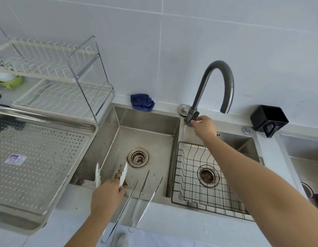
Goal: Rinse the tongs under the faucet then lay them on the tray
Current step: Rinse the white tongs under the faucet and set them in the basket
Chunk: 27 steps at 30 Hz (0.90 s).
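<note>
While the left grip (pixel 107 195) curls round the hinge end of the white tongs (pixel 123 175), holding them low over the left sink basin (pixel 145 122) with their soiled arms spread and pointing toward the drain (pixel 138 156), the right grip (pixel 204 127) pinches the lever (pixel 194 115) at the base of the faucet (pixel 217 68). Two metal tongs (pixel 135 198) lie across the basin's front rim just right of the left grip, and the perforated tray (pixel 47 118) sits on the desk (pixel 74 220) to the left.

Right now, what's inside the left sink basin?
A drain strainer, white tongs the left hand holds, brown residue, and two metal tongs tips. The hand hides the white tongs' hinge end.
</note>
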Each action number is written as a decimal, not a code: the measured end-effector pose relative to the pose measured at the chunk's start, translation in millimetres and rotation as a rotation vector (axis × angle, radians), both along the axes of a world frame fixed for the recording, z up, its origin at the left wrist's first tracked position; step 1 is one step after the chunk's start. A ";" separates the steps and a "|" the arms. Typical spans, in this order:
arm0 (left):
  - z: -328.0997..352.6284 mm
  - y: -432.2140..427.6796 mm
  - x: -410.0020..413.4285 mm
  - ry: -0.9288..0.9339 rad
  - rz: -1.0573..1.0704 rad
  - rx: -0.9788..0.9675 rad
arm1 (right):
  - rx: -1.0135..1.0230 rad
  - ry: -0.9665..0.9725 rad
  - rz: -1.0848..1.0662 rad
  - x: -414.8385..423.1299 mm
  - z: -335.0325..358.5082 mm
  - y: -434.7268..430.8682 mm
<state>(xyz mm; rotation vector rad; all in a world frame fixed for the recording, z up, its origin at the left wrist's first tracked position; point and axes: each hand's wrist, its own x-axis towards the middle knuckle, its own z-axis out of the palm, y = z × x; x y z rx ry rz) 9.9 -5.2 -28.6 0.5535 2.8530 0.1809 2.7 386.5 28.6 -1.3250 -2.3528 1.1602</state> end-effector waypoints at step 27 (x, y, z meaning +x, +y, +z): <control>19.9 1.7 -15.9 -0.020 0.134 0.389 | 0.215 0.109 0.020 -22.7 -8.3 23.5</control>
